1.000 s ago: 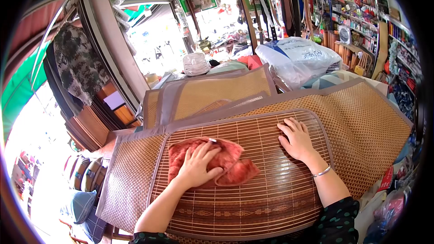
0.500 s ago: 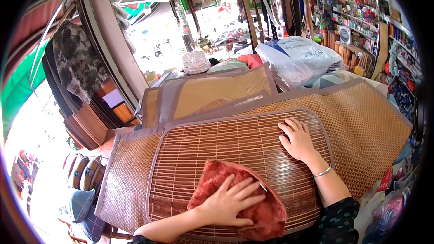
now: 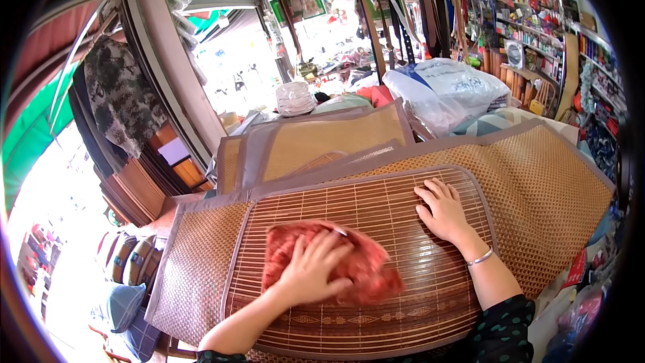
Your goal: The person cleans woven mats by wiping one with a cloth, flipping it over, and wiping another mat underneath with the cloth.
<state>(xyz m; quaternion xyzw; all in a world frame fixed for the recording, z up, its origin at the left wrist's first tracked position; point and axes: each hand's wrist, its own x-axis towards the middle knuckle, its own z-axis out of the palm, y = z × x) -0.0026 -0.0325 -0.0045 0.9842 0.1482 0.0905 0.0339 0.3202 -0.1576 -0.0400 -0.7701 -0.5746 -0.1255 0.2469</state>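
Two bare hands are placed palm down: the left hand point(image 3: 314, 270) on a red plush cloth point(image 3: 368, 269), the right hand point(image 3: 443, 212) on a brown slatted mat point(image 3: 349, 202) with rounded corners and grey fabric edging. Left hand condition: fingers extended and spread over the cloth; whether the fingertips grip the fabric cannot be told. Right hand condition: fingers slightly spread, flat near the far right corner of the slatted mat, grasping nothing.

Cloth location: on the slatted mat, beneath the left hand and extending to its right, well apart from the right hand. The cloth outline is blurred on its right side. A darker brown band with a pale ornamental pattern point(image 3: 363, 319) crosses the slatted mat on the near side of both hands.

The slatted mat lies on a larger tan woven mat with a grey border point(image 3: 537, 181), which extends outward past both hands. Beyond the hands, a second tan woven mat point(image 3: 336, 131) lies behind the first. A white and clear plastic bag point(image 3: 463, 91) is farther off, beyond the right hand. A silver bracelet point(image 3: 480, 257) encircles the right wrist.
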